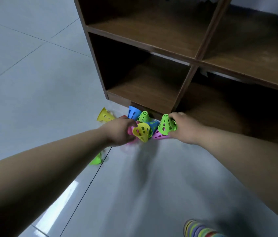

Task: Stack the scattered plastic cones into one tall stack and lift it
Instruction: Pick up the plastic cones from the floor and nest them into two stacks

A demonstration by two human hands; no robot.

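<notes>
both hands reach down to a cluster of perforated plastic cones on the grey tiled floor (32, 82), just in front of a brown wooden shelf unit (151, 48). the left hand (119, 132) curls round the narrow end of a tipped yellow cone (142, 132). the right hand (186, 129) grips a green cone (166, 124) between thumb and fingers. behind them lie a blue cone (134, 112), a pale green cone (144, 116) and a pink cone (159, 135). a multicoloured stack (201, 230) shows, blurred, at the bottom edge.
</notes>
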